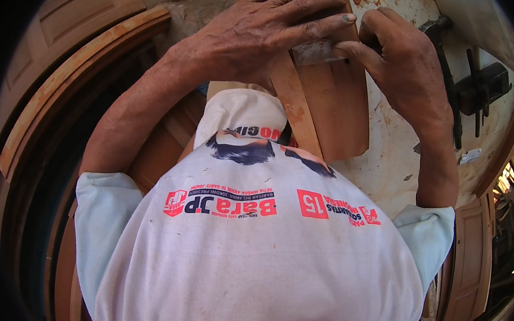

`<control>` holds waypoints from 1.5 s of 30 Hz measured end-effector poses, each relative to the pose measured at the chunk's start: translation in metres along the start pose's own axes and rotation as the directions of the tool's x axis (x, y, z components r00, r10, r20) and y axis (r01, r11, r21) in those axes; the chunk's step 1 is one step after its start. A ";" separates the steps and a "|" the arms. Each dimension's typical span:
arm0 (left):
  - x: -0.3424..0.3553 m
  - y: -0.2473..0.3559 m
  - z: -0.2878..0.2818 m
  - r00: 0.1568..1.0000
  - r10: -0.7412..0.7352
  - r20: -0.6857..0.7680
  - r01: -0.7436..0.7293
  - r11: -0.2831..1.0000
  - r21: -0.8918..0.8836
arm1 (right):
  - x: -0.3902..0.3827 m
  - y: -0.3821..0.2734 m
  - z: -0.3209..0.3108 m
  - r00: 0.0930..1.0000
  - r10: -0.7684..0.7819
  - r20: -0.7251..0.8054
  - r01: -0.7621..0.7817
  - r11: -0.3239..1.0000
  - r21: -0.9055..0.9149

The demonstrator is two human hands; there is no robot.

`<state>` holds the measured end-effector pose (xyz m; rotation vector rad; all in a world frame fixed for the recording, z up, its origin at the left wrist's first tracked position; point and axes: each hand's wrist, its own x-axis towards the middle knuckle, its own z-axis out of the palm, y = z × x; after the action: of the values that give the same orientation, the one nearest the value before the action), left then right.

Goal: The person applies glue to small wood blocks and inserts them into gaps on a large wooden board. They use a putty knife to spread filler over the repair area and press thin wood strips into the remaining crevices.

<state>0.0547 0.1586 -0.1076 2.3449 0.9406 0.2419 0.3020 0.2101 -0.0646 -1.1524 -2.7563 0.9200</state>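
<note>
My left hand (278,25) reaches across a reddish-brown wooden board (338,112), its fingers close together and bent over a small flat greyish piece (313,53). The left thumb is hidden. My right hand (398,60) is closed, with curled fingers and the thumb against the piece's right end. Whether this piece is metal, glass or plastic, I cannot tell. A paler wooden strip (300,98) runs along the board's left side. The board slants toward my body over the edge of a stained whitish work surface (390,134).
A dark metal clamp (482,87) stands on the work surface right of my right hand. Panelled wooden doors (86,5) and a long curved-looking timber (91,53) lie at the left. Another panelled door (470,259) is at the lower right.
</note>
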 end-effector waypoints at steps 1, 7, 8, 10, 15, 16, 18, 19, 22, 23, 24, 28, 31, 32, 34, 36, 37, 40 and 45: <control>0.000 0.000 0.000 1.000 0.000 0.001 -0.001 1.000 0.014 | -0.001 0.000 -0.003 0.999 0.034 0.012 -0.034 0.999 0.003; -0.001 0.001 0.000 1.000 -0.001 -0.002 0.001 1.000 -0.018 | -0.023 0.001 -0.003 0.997 0.010 0.079 -0.011 1.000 0.004; -0.001 0.001 0.000 1.000 -0.004 0.004 0.004 1.000 -0.007 | -0.023 0.001 -0.001 0.997 0.003 0.076 -0.003 1.000 -0.004; -0.001 0.001 -0.001 1.000 0.006 0.005 -0.006 1.000 0.012 | -0.018 0.000 0.005 0.998 -0.008 0.063 0.009 1.000 -0.020; -0.002 0.000 0.000 1.000 0.006 0.014 -0.006 1.000 0.031 | -0.006 0.006 0.010 0.996 -0.084 0.011 0.084 0.996 -0.007; -0.002 0.000 0.001 1.000 0.003 0.014 -0.004 0.999 0.041 | -0.005 0.006 0.010 0.995 -0.102 -0.010 0.102 0.995 -0.007; -0.002 -0.001 0.003 1.000 -0.002 0.015 0.001 0.998 0.061 | 0.003 -0.001 0.004 0.997 -0.070 0.028 0.072 0.997 -0.041; -0.002 -0.001 0.003 1.000 -0.001 0.011 0.001 0.998 0.060 | 0.006 -0.003 0.001 0.997 -0.054 0.047 0.057 0.997 -0.059; -0.002 -0.001 0.005 1.000 -0.002 0.004 0.002 0.997 0.078 | 0.009 -0.006 0.001 0.999 -0.030 -0.018 0.029 0.998 -0.056; -0.002 -0.001 0.005 1.000 0.001 0.005 -0.001 0.995 0.097 | 0.008 -0.006 0.001 1.000 -0.003 -0.009 0.002 0.997 -0.071; -0.002 -0.001 0.005 1.000 0.004 0.005 -0.004 0.993 0.116 | 0.005 -0.006 -0.001 1.000 0.024 0.000 -0.024 0.996 -0.089; 0.000 0.000 0.002 1.000 0.014 -0.010 -0.014 1.000 -0.020 | -0.003 0.001 0.002 1.000 -0.008 0.018 0.009 0.998 -0.059; -0.002 0.001 0.002 1.000 0.010 -0.011 -0.010 1.000 0.022 | -0.011 0.004 0.004 1.000 0.002 0.004 -0.002 1.000 -0.025; -0.002 0.000 0.004 1.000 0.011 -0.011 -0.010 0.998 0.057 | -0.012 0.005 0.007 1.000 -0.014 -0.010 0.014 1.000 -0.018; 0.000 -0.001 0.004 1.000 0.029 -0.011 -0.028 0.997 0.077 | -0.014 0.006 0.012 0.999 -0.025 -0.044 0.024 1.000 -0.010; 0.000 -0.001 0.002 0.999 0.037 -0.020 -0.036 0.998 0.053 | -0.011 0.007 0.012 0.997 -0.064 -0.051 0.063 0.998 -0.032; 0.000 -0.001 0.002 0.999 0.039 -0.027 -0.038 0.999 0.032 | -0.010 0.007 0.011 0.995 -0.086 -0.054 0.084 0.996 -0.043; -0.002 -0.001 0.002 0.999 0.030 -0.036 -0.029 0.999 0.021 | -0.009 -0.002 0.001 0.997 0.019 0.070 -0.015 0.998 -0.063; -0.002 0.001 0.002 0.999 0.027 -0.042 -0.028 0.999 -0.016 | -0.020 -0.002 0.005 0.995 0.053 0.089 -0.047 0.996 -0.070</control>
<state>0.0546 0.1563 -0.1086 2.3470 0.9228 0.3096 0.3143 0.1935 -0.0636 -1.2253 -2.8637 0.9125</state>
